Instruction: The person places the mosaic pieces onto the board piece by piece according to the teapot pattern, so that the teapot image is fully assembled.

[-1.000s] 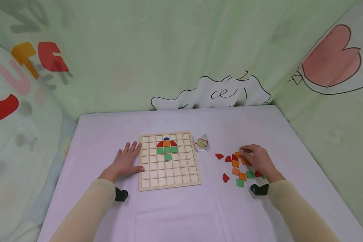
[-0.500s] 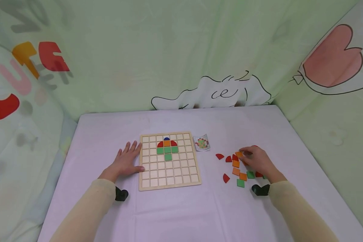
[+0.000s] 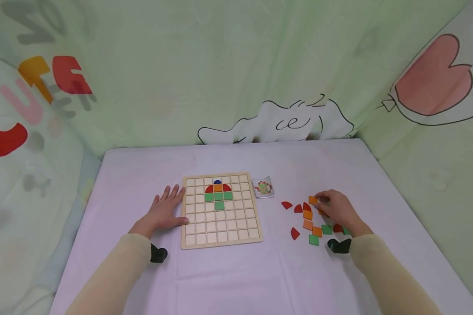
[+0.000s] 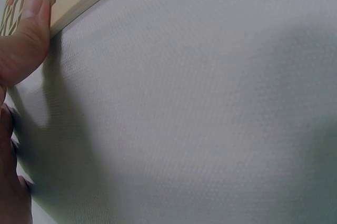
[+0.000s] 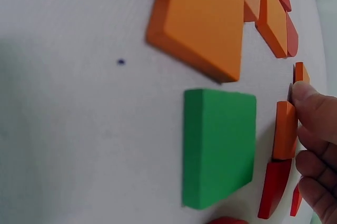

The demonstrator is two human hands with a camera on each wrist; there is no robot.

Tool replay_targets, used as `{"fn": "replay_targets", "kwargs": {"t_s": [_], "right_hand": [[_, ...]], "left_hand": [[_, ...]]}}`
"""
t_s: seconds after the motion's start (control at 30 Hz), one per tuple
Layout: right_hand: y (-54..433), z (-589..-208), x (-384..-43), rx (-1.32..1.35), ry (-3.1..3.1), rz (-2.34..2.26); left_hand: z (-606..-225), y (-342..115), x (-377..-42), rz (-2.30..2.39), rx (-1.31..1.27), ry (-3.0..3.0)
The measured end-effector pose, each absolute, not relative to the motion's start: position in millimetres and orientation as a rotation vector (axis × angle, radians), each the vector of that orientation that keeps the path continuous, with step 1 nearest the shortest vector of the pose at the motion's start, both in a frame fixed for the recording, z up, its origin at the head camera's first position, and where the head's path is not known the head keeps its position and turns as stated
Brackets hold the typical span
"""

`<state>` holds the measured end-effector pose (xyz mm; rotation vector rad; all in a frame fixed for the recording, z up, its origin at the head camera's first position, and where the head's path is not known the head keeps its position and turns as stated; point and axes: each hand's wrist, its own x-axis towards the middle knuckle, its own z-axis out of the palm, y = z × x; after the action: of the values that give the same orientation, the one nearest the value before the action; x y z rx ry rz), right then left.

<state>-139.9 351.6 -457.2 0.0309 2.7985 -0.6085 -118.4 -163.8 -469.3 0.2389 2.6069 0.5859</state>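
Note:
My left hand lies with spread fingers along the left side of a wooden grid board. Its thumb rests on the board's rim in the left wrist view. On the board, green squares, an orange square, two red quarter-circles and a blue piece form a figure. To the right, my right hand pinches an orange square tile at its edge with thumb and fingertip. More orange tiles lie close under that hand, partly hidden.
A small printed picture card lies right of the board. Loose red quarter-circles, green squares and orange squares are scattered around the right hand. Curtains with printed drawings enclose the table.
The right fingertips have taken the orange tile and shifted it slightly away from the neighbouring pieces, toward the table's far side. My left hand and the board have stayed in place.

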Motion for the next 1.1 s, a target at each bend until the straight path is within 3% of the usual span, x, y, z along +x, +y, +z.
{"fn": "replay_targets", "kwargs": {"t_s": [0.47,1.1], "right_hand": [[332,-443,-140,-0.047,2.865,-0.696],[237,-431,-157,-0.335,2.886,-0.814]], "left_hand": [[-467,-164,-116,0.594,0.237,2.617],[-468,-164,-116,0.596,0.249,2.619]]}}
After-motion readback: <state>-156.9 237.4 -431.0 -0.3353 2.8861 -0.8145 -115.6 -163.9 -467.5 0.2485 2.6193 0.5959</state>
